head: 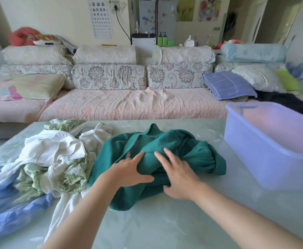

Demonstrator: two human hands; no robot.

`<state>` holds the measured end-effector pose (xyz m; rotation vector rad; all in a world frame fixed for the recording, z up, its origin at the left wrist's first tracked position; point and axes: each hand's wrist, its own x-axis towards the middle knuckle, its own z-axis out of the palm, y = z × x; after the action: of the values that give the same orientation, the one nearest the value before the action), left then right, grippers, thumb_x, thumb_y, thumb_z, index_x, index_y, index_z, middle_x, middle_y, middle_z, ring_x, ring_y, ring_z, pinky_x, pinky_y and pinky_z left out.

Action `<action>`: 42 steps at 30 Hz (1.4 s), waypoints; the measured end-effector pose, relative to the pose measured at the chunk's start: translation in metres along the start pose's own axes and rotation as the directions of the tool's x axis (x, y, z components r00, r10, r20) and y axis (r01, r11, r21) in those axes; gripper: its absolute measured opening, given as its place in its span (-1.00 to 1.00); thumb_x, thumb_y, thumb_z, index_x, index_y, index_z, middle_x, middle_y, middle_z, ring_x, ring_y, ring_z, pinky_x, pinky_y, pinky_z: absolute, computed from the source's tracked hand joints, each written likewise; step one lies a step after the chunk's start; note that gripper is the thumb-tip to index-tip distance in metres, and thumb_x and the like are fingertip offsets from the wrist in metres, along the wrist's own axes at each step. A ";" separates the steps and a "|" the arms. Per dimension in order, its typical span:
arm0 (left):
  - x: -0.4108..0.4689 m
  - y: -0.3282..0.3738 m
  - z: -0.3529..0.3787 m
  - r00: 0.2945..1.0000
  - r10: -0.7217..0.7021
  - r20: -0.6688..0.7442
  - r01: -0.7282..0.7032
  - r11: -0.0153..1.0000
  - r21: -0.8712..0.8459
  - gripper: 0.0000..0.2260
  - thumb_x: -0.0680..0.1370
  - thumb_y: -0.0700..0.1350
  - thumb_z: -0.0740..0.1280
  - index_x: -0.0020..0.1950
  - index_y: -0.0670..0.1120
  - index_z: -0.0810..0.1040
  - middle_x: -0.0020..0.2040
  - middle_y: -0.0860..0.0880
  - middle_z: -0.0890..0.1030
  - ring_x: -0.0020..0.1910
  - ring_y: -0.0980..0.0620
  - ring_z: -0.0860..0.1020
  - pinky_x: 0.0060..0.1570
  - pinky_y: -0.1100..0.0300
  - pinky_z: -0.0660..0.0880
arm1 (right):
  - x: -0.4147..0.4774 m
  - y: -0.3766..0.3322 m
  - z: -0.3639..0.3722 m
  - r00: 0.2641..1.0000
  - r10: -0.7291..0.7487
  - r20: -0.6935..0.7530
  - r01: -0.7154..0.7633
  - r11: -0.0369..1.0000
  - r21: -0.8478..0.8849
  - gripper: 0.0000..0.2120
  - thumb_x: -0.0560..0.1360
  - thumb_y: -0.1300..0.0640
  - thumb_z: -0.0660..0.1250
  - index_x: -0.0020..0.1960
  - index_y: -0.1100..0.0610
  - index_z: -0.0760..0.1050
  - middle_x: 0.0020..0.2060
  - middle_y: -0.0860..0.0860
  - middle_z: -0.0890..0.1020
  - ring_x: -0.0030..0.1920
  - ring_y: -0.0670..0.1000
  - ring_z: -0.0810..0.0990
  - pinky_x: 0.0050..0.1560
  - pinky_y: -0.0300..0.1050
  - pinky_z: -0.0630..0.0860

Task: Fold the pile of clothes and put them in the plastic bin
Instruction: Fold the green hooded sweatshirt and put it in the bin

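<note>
Green garment (183, 141), clothes pile (57, 159) left, bin (254, 151) right

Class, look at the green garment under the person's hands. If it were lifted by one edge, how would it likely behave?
The green garment would probably flop and hang, since it lies in soft, rumpled folds. It looks thick, so likely heavier than thin cloth. On the glossy table it may slide when pushed.
</note>
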<state>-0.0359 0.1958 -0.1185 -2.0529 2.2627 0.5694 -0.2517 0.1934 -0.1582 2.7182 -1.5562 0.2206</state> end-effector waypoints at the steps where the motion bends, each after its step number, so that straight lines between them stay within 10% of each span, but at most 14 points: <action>1: -0.001 -0.004 0.006 1.000 -0.007 0.006 0.007 0.999 -0.035 -0.21 0.38 0.53 0.12 0.54 0.36 -0.07 0.55 0.04 0.23 0.52 -0.06 0.21 0.45 -0.06 0.20 | -0.001 -0.005 0.010 1.000 0.014 -0.007 -0.013 0.998 0.062 0.05 0.44 0.00 0.38 0.54 -0.16 -0.41 0.57 0.09 -0.28 0.53 0.17 0.13 0.38 0.12 0.36; 5: 0.009 -0.012 0.021 1.000 -0.003 -0.031 0.000 0.994 -0.106 -0.50 0.48 0.46 -0.09 0.43 0.50 0.12 0.52 0.14 0.27 0.53 0.00 0.16 0.47 -0.10 0.14 | 0.004 0.001 0.042 0.988 0.081 -0.134 -0.062 0.988 0.139 0.15 0.42 0.39 0.34 0.53 -0.20 -0.47 0.56 0.17 -0.25 0.28 0.16 0.49 0.15 -0.07 0.51; 11: 0.018 0.004 0.029 0.946 0.049 -0.322 -0.021 0.996 0.092 -0.61 0.51 0.16 0.32 0.34 0.20 0.44 0.18 0.03 0.52 0.24 -0.07 0.44 0.07 0.12 0.44 | 0.034 0.018 0.037 0.969 0.067 -0.239 -0.026 0.985 0.173 -0.04 0.29 0.55 0.23 0.45 -0.11 -0.09 0.43 0.15 0.02 -0.06 0.11 0.59 -0.07 -0.07 0.57; 18: 0.023 -0.058 -0.040 0.581 -0.250 -0.774 0.276 0.956 -0.101 -0.65 0.58 -0.09 0.30 0.36 0.04 0.43 0.22 -0.16 0.51 0.17 -0.25 0.48 -0.13 -0.03 0.43 | 0.044 0.055 0.009 0.930 0.039 -0.366 0.025 0.985 0.168 -0.31 0.30 0.57 0.16 0.27 -0.02 0.26 0.50 0.12 0.05 0.28 0.18 0.42 -0.08 0.12 0.55; 22: 0.018 -0.067 -0.019 0.661 -0.182 -0.727 0.437 0.882 0.176 -0.30 0.42 -0.17 0.38 0.50 0.09 0.19 0.43 -0.16 0.31 0.40 -0.22 0.28 0.38 -0.20 0.22 | 0.039 0.052 0.012 0.948 -0.044 -0.316 -0.008 0.987 -0.161 -0.33 0.23 0.47 0.27 0.27 0.04 0.42 0.39 0.17 0.31 0.28 0.23 0.42 0.09 0.07 0.50; 26: 0.018 -0.042 0.008 0.738 0.294 -0.607 -0.153 0.950 0.274 -0.57 0.39 0.04 0.42 0.26 0.18 0.53 0.32 0.02 0.41 0.31 -0.12 0.37 0.26 -0.10 0.36 | 0.039 0.014 0.008 0.933 -0.191 -0.304 0.163 0.980 -0.114 -0.48 0.24 0.22 0.30 0.21 0.04 0.44 0.15 0.06 0.41 0.08 0.14 0.44 0.04 0.04 0.49; 31: 0.021 -0.052 0.028 0.978 0.128 -0.164 -0.062 0.932 0.357 -0.09 0.31 0.27 0.41 0.56 0.29 0.01 0.58 0.06 -0.02 0.57 -0.04 -0.17 0.47 -0.23 0.06 | 0.028 -0.019 0.034 0.977 -0.206 0.055 0.209 0.975 -0.076 -0.32 0.42 -0.15 0.32 0.47 -0.02 0.20 0.24 -0.01 0.33 0.23 0.04 0.37 0.22 -0.03 0.42; 35: 0.020 -0.061 0.026 0.936 0.199 -0.290 -0.141 0.968 0.210 -0.28 0.46 -0.28 0.25 0.53 0.23 0.19 0.56 0.09 0.16 0.56 -0.01 0.03 0.40 -0.06 0.32 | 0.027 -0.018 0.033 0.985 -0.148 0.087 0.153 0.987 -0.054 -0.20 0.48 0.37 0.25 0.60 -0.09 0.07 0.12 0.02 0.42 0.09 0.09 0.49 -0.09 -0.07 0.39; 42: 0.006 -0.045 0.006 0.745 0.211 -0.632 -0.310 0.949 -0.049 -0.53 0.38 -0.42 0.16 -0.03 0.07 0.66 0.11 0.12 0.59 0.10 0.03 0.53 0.02 0.12 0.51 | -0.009 0.021 0.005 0.994 -0.083 0.072 0.086 0.995 -0.043 -0.61 0.52 0.10 0.24 0.31 -0.15 0.54 0.13 -0.05 0.55 0.20 0.05 0.47 0.22 -0.05 0.43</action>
<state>0.0058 0.1893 -0.1362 -2.2567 2.9928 0.0447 -0.2737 0.1901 -0.1655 2.7775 -1.4387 0.0886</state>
